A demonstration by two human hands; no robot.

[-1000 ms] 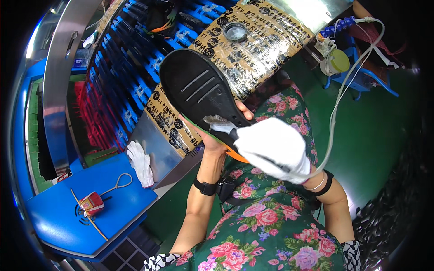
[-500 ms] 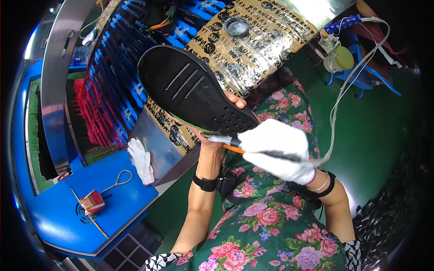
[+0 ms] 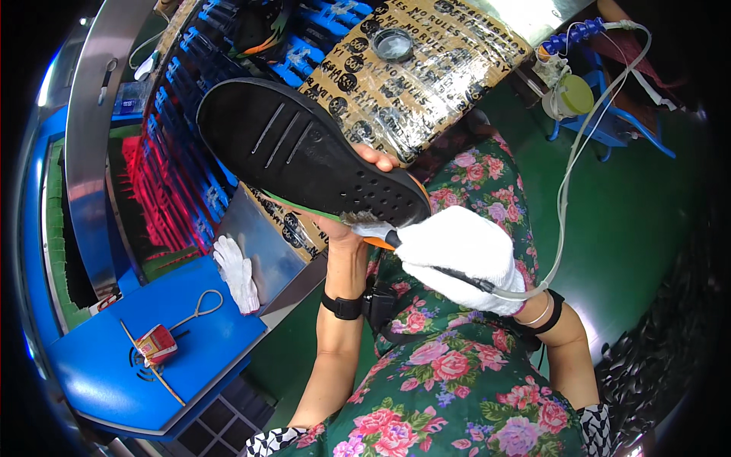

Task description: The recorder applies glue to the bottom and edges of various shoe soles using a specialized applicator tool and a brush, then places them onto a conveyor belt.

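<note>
A black shoe sole [image 3: 304,164] lies bottom up in my bare left hand [image 3: 340,231]. Its wide end has several slits, and small round holes dot the narrower end; green and orange show along the rim. My left fingertips curl over the far edge, while the palm supports the near edge. In a white knit glove, my right hand [image 3: 461,255] grips a brush [image 3: 375,228] fed by a pale hose. The bristles touch the sole's near edge, beside the holes.
Beyond the sole sit a tape-wrapped cardboard pad [image 3: 415,84] and a small round dish [image 3: 394,45]. Blue racks [image 3: 217,129] stand to the left. A white glove [image 3: 237,274] and a red box [image 3: 156,345] rest by the blue machine top. The hose [image 3: 562,206] loops up at right near a lidded tub [image 3: 572,97].
The sole has shifted left and tilted slightly with my left hand. My right hand moved a little left, and the bristles have come onto the sole's surface near its edge.
</note>
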